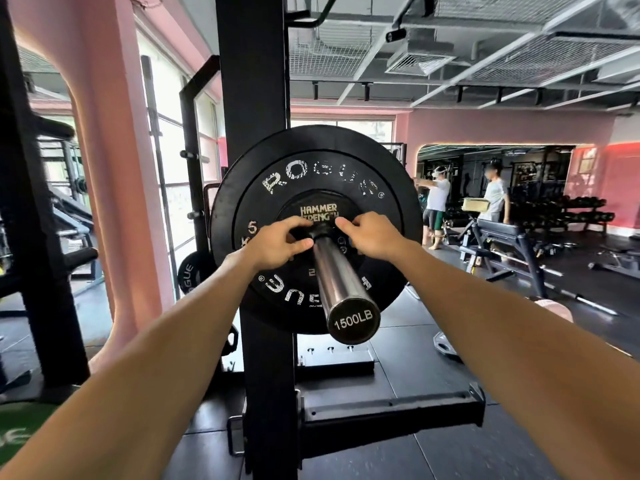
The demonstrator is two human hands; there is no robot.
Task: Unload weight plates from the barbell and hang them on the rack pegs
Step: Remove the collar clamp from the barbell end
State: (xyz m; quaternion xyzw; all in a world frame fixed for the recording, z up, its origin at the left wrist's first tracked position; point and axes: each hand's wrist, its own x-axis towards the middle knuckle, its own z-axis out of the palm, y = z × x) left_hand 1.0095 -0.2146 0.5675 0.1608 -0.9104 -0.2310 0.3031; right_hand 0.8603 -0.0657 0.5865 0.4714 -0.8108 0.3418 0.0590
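The chrome barbell sleeve points toward me, its end cap reading 1500LB. On it sits a large black Rogue plate, with a smaller black Hammer Strength plate in front of it. My left hand grips the small plate's left side beside the sleeve, fingers curled over it. On the right side, my right hand holds the same plate with curled fingers. Behind the plates rises the black rack upright. Another Rogue plate hangs low on the rack at the left.
A black spotter arm juts out low from the upright. A grey plate lies on the floor at right. A bench and dumbbell racks stand farther right, where two people stand. A pink column is at left.
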